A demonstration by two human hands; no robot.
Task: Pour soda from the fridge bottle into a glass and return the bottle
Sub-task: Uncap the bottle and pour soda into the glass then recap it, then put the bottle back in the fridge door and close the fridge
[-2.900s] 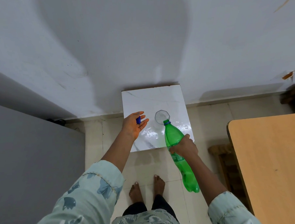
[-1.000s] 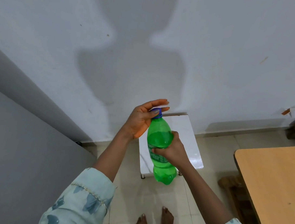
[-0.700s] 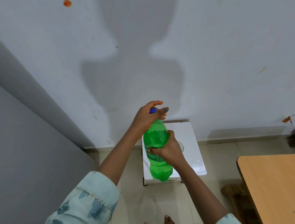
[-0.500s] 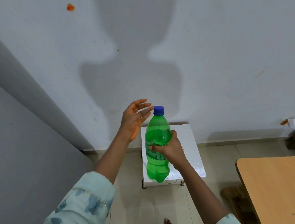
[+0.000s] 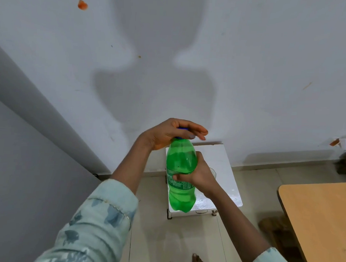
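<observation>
Your right hand is wrapped tight round the middle of the green plastic soda bottle, at the label. You hold it up in the air, in front of you and above the small white square surface. The bottle stands almost straight up, long way top to bottom, w/ the neck pointing up and a bit away from you.

Your left hand sits on top of the bottle. Its fingers curl over the small blue plastic cap, gripping it from above. You can only see a thin bit of blue, so I can't tell if the cap is screwed down all the way.

So the cap is right under your left palm, and the bottle body is right below that, in your right hand. The twist goes round the bottle's up-and-down line. Keep the right hand firm so the bottle doesn't spin too.

The clear glass peeks out behind your right wrist, on the white surface. I can't see how full it is.

The fridge is prob. the big grey side on your left. It's nearer your left arm, but your right hand has the bottle.
</observation>
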